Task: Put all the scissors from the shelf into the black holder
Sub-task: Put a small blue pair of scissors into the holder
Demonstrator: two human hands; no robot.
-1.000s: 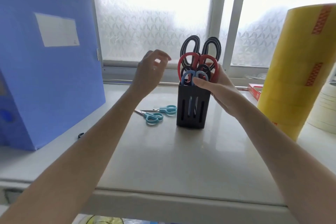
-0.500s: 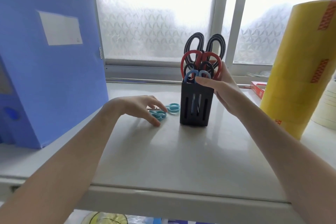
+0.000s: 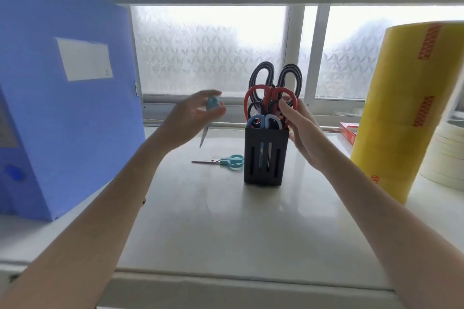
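Teal scissors (image 3: 210, 118) pinched in left hand (image 3: 194, 118), handles up, blades down, long axis near vertical, tilted slightly; raised left of black holder (image 3: 265, 155), about rim height, near but apart. Next likely: shift right, drop tips into opening. Right hand (image 3: 298, 128) wrapped round holder's right side, steadying. Second teal pair (image 3: 222, 160) flat on shelf (image 3: 226, 221) just left of holder, blades pointing left, nearer left hand
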